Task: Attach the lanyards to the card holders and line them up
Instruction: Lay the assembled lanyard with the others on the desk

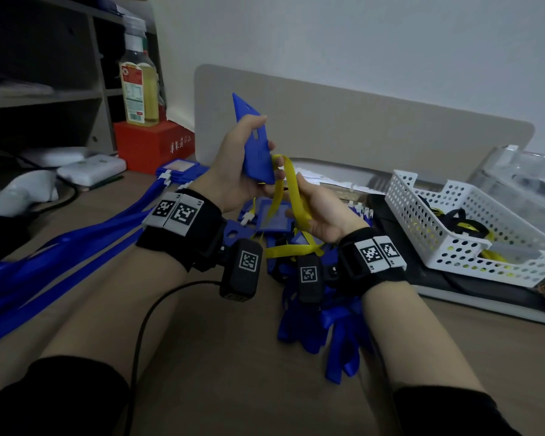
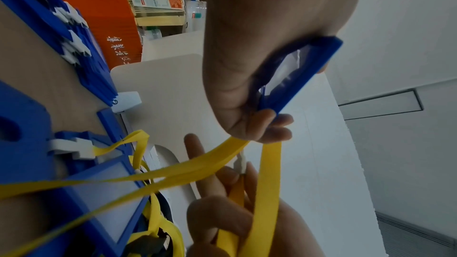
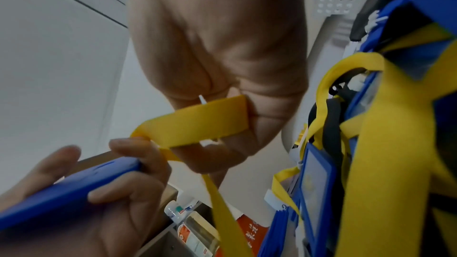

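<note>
Desk | left hand grips raised card holder | right hand pinches yellow lanyard

An office or back-room work corner: a wood-grain desk stands against a plain white wall with a low beige partition panel. Beside it, grey open shelving; a white perforated basket, a red box, a bottle and heaps of blue card holders.
</note>
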